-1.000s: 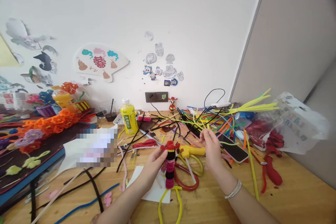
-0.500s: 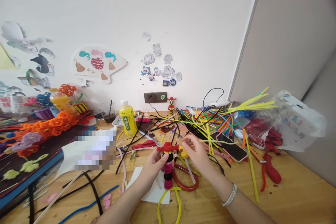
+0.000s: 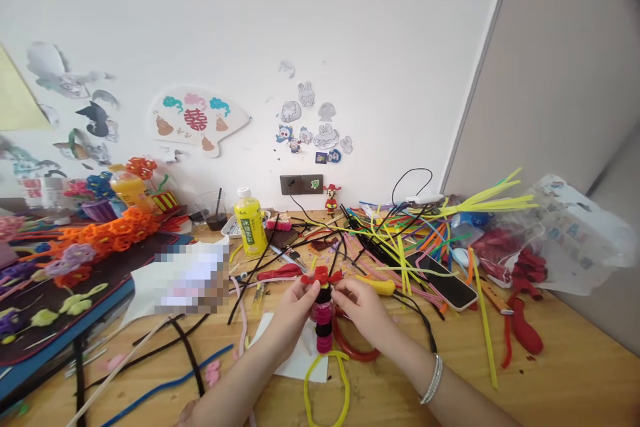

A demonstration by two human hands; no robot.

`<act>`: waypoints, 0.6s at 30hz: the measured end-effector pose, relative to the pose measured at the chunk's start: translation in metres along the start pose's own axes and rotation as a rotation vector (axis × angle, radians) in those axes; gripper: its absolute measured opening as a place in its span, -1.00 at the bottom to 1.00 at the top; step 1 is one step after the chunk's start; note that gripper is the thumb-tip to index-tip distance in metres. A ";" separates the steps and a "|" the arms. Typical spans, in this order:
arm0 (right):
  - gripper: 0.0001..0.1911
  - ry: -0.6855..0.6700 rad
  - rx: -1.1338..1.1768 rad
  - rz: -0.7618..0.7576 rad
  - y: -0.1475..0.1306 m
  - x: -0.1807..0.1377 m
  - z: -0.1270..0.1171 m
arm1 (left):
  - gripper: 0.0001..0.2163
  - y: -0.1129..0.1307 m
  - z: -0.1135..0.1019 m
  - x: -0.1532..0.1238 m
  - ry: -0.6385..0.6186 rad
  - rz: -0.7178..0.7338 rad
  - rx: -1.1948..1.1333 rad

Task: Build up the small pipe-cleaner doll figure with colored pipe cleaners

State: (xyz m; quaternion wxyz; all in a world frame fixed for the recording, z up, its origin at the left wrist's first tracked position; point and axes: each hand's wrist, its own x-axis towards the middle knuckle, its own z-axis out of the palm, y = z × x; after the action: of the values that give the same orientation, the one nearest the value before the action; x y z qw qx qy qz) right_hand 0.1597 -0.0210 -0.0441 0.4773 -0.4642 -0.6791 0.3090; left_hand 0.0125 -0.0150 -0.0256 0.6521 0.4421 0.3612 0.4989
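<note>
A pipe-cleaner figure (image 3: 324,329) stands upright between my hands, with a red hat on top and a pink and black body. My left hand (image 3: 300,303) is closed round its upper part from the left, the thumb just under the hat. From the right, my right hand (image 3: 357,303) pinches at the side of the figure's head; its fingertips partly hide that spot. Behind my right hand lies a yellow glue gun (image 3: 384,286), partly covered by the hand. A yellow pipe-cleaner loop (image 3: 347,387) hangs at the figure's base, over white paper (image 3: 285,365).
A drink bottle (image 3: 251,227) stands back left. Loose pipe cleaners (image 3: 400,240) are heaped behind, near a phone (image 3: 447,283) and a plastic bag (image 3: 575,240). By the wall socket stands a small finished figure (image 3: 331,199). Orange pipe-cleaner flowers (image 3: 110,233) lie on the left.
My right hand has let go of the yellow glue gun, which now lies on the table, and has moved left onto the figure. The view has shifted slightly left.
</note>
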 end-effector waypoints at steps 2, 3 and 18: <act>-0.83 -0.013 0.053 0.014 0.000 0.000 0.001 | -0.69 0.001 0.001 -0.001 -0.020 -0.020 -0.007; -0.82 -0.015 0.081 0.017 0.000 0.000 0.000 | -0.71 0.001 0.001 -0.001 -0.029 -0.029 -0.015; -0.68 0.341 0.706 0.233 -0.006 0.007 -0.012 | -0.59 -0.005 0.000 0.000 -0.228 -0.201 -0.085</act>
State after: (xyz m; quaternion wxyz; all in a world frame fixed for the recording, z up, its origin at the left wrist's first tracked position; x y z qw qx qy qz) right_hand 0.1685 -0.0176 -0.0318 0.6748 -0.3903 -0.3853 0.4937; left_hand 0.0141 -0.0159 -0.0307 0.7537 0.4293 0.3059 0.3926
